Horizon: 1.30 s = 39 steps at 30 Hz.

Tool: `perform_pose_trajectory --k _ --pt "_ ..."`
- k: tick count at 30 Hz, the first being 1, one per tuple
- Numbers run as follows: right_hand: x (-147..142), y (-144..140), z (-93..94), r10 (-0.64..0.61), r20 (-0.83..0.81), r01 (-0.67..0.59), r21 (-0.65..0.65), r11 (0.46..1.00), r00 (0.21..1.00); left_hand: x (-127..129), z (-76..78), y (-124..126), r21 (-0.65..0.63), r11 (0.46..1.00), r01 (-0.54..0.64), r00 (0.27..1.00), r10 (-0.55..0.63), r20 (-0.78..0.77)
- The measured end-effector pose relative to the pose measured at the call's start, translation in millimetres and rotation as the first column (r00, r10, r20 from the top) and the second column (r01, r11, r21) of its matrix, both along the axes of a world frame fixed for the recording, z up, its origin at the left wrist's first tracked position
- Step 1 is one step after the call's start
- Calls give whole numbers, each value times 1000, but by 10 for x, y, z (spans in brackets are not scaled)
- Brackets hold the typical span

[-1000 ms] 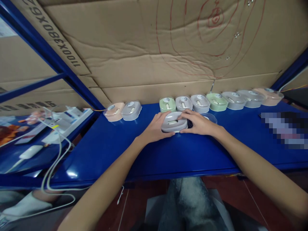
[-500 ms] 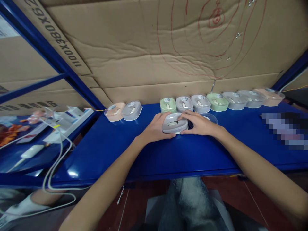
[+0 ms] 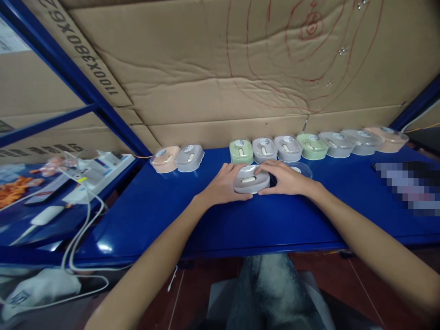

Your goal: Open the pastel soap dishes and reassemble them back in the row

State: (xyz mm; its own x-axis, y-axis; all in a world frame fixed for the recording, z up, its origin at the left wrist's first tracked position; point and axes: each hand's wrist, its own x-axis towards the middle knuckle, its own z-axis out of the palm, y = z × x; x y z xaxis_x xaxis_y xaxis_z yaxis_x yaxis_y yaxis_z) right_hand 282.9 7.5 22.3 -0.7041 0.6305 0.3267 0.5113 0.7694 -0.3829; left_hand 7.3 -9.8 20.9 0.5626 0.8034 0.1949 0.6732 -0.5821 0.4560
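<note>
Between my two hands, a grey rounded plastic box [image 3: 252,185] with a white piece in the slot of its top rests on the blue table. My left hand [image 3: 225,185] wraps its left side, thumb along the front edge. My right hand [image 3: 285,178] grips the right side, with fingers on the top and thumb at the front corner. Partly hidden behind my right hand lies a clear lid [image 3: 305,169] with a round sticker. Just behind the held box stand a green box [image 3: 241,152] and a grey box [image 3: 264,150], both with clear lids and round stickers.
More lidded boxes in grey, green and peach line the back, up to a peach box [image 3: 388,140] at right. A peach box [image 3: 165,159] and a grey one stand at left. White cables [image 3: 82,233] hang beside the table's left edge. Cardboard [image 3: 178,68] forms the back wall.
The white piece on the held box now shows more fully in its slot, and the top looks more level. Both hands keep their hold. At lower left, another person's white-clothed arm has shifted.
</note>
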Motion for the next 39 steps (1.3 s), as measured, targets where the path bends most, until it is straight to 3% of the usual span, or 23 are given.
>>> perform_pose_trajectory --k 15,21,28,33,39 --pt "23 -11 38 -20 -20 20 -2 1000 1000 -42 84 -3 -61 998 24 1000 -24 -7" --pt "99 -5 166 -155 -126 167 93 982 980 -57 69 7 -62 997 37 999 -36 13" --pt "171 78 106 -323 -29 322 202 925 946 -57 73 6 -78 997 16 1000 -18 -20" --pt "152 85 61 -329 59 309 219 925 943 -56 73 9 -60 998 36 999 -37 -14" --pt "143 94 57 -294 50 283 156 946 955 -53 63 14 -56 998 33 999 -35 -25"
